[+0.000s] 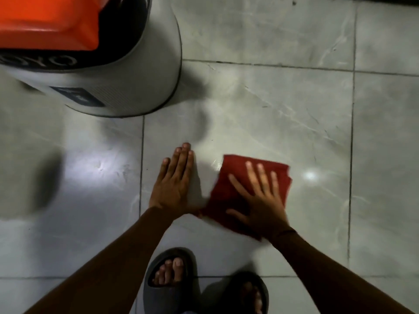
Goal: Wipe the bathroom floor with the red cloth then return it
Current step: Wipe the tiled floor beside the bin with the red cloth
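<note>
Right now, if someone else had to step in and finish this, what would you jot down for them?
Right hand: spread flat, pressing the folded red cloth on the grey tiled floor.
Left hand: flat on the bare tile beside the cloth, holding nothing.
Grey round bucket with an orange container inside stands ahead to the left.
Done: wiping under way.
Left: finish the floor, then return the cloth.

Cloth under right hand, on floor

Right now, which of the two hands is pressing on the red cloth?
The right hand, fingers spread flat on the red cloth. The left hand lies on bare floor tile beside it.
</note>
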